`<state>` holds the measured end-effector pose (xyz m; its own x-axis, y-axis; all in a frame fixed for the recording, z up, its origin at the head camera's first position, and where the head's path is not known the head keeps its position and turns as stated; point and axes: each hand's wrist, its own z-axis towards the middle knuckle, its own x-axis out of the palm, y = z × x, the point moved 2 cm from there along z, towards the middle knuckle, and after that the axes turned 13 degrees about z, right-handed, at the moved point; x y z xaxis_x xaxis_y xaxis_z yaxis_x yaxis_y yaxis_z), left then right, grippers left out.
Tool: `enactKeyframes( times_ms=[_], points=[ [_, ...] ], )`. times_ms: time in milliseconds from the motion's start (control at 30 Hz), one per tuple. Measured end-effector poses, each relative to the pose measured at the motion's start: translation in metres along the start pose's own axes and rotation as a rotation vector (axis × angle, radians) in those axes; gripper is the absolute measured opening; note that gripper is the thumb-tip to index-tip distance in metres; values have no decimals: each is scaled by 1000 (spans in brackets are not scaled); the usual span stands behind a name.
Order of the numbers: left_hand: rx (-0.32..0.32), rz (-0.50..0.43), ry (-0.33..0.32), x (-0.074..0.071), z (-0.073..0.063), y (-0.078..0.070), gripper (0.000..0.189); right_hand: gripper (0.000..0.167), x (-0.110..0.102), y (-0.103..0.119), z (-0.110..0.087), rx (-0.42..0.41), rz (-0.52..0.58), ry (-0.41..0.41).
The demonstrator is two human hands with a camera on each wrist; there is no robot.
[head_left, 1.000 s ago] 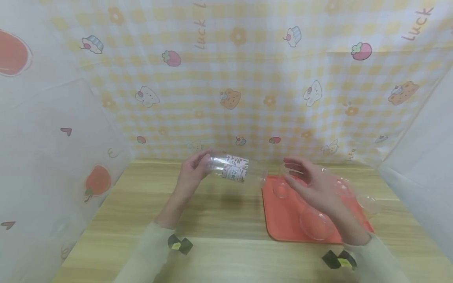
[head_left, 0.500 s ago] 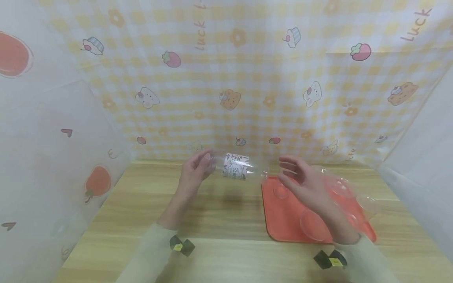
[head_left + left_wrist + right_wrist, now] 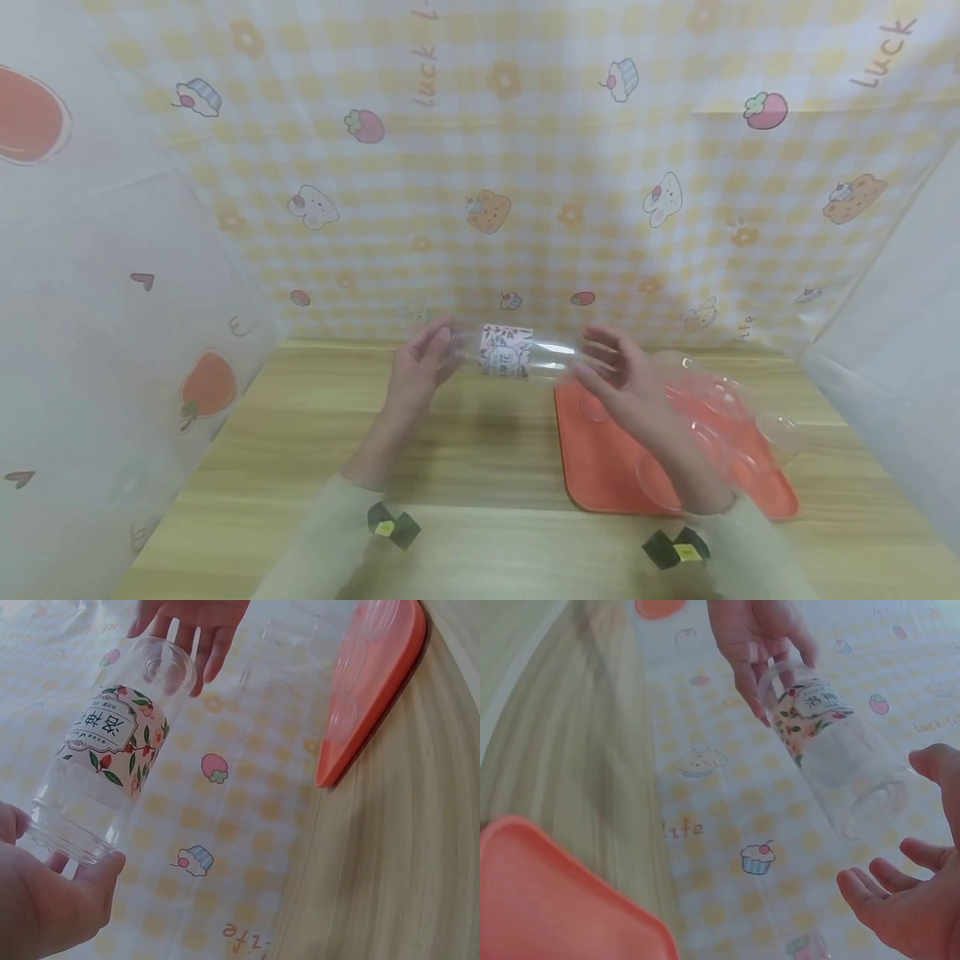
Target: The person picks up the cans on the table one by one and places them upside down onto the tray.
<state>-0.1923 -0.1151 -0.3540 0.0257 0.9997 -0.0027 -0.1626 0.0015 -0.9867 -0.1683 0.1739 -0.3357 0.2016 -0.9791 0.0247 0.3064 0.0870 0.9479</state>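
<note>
A clear plastic jar (image 3: 506,352) with a floral paper label is held sideways above the table. My left hand (image 3: 422,360) grips its threaded mouth end, thumb and fingers around the rim, as the left wrist view shows on the jar (image 3: 112,742). At the other end, the base, my right hand (image 3: 626,379) stands with its fingers spread. In the right wrist view the right hand (image 3: 919,892) has its thumb close to the base edge; whether it touches, I cannot tell. Its other fingers are apart from the jar.
An orange-red tray (image 3: 592,487) lies on the wooden table (image 3: 337,400) at the right, partly behind my right arm. Several clear round plastic pieces (image 3: 723,398) are on and around it. A checked cloth (image 3: 480,150) hangs at the back, and pale sheets line both sides.
My right hand has moved left, from above the tray to the jar's base. The jar has turned nearly level and shifted slightly right, still held by my left hand.
</note>
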Motion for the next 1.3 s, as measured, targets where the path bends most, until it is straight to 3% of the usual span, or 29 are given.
enactKeyframes(
  times_ms=[467,733,1167,1300],
  points=[
    [30,-8,-7,15,-1,5,41,66,3,-8,3,85,-50,-44],
    [31,-13,-21,19,-1,5,39,63,4,-7,2,107,-44,-43],
    [76,23,24,12,-5,1,39,54,6,-4,2,26,10,-28],
    [88,74,16,7,-7,2,42,53,5,-1,2,26,19,-37]
  ],
)
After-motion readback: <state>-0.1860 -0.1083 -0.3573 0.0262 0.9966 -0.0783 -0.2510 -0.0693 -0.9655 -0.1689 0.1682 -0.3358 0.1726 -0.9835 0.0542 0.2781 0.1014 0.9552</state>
